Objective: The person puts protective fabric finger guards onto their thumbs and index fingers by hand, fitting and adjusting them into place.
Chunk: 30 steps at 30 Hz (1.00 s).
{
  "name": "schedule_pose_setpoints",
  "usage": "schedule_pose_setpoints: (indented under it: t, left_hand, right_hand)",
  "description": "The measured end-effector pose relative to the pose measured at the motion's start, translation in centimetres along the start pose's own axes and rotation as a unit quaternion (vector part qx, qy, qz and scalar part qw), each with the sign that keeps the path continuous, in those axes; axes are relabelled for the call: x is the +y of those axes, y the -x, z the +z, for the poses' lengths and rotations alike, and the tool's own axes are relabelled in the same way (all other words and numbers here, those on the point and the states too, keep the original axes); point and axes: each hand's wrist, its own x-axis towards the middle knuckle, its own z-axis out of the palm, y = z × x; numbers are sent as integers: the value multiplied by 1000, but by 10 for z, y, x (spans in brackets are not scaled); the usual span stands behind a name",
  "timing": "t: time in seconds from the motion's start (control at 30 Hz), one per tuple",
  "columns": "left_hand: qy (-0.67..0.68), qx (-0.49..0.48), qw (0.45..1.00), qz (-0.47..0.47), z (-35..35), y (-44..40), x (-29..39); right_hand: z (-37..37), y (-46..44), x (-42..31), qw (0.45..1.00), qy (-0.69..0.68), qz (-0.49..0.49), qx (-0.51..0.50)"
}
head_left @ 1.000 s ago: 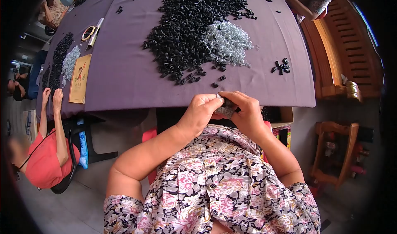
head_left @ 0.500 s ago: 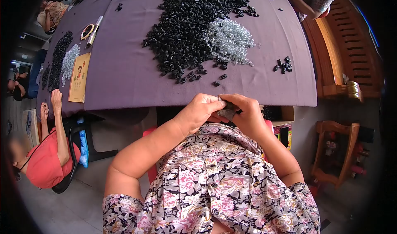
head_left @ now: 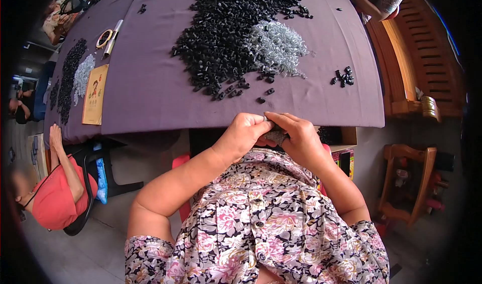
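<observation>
At the near edge of the table, my left hand (head_left: 244, 134) and my right hand (head_left: 300, 134) meet with thumbs and fingertips pressed together. A bit of grey, cloth-like material (head_left: 274, 137) shows between them, around or under the fingers; I cannot tell which. Whatever small thing sits in the fingertips is hidden. Just beyond the hands lie a few loose black pieces (head_left: 261, 100). Farther back spreads a large heap of small black plastic parts (head_left: 216, 48), with a pile of small clear parts (head_left: 278, 48) against its right side.
A purple cloth (head_left: 145, 83) covers the table. A small black cluster (head_left: 343, 77) lies at the right. On the left are a yellow booklet (head_left: 95, 94), a tape roll (head_left: 104, 39) and more piles. A person in red (head_left: 63, 193) sits at left; another person's arm (head_left: 364, 3) reaches in at upper right.
My hands stay together in almost the same place, with slightly more of the grey material showing. The seated person in red has lowered the raised hand toward the other one.
</observation>
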Motion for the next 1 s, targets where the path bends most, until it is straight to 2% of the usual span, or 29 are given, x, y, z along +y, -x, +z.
schedule_pose_setpoints:
  t: [0.23,0.33,0.53,0.73,1.0]
  left_hand:
    - [2,-23,999,-45,1,1,7]
    - [32,-25,998,-54,3,1,10]
    - [34,-12,997,-71,5,-4,5]
    - [-18,-22,998,-53,-2,-11,4]
    - [-3,-10,1000,16,6,-5,8]
  right_hand:
    - [-1,2,-1,998,56,-19,-15]
    - [-7,1,-1,1000,-5,9,-17]
    - [-6,2,-2,999,32,6,-22]
    - [1,2,0,998,63,4,-6]
    - [-5,-3,-4,999,-23,35,21]
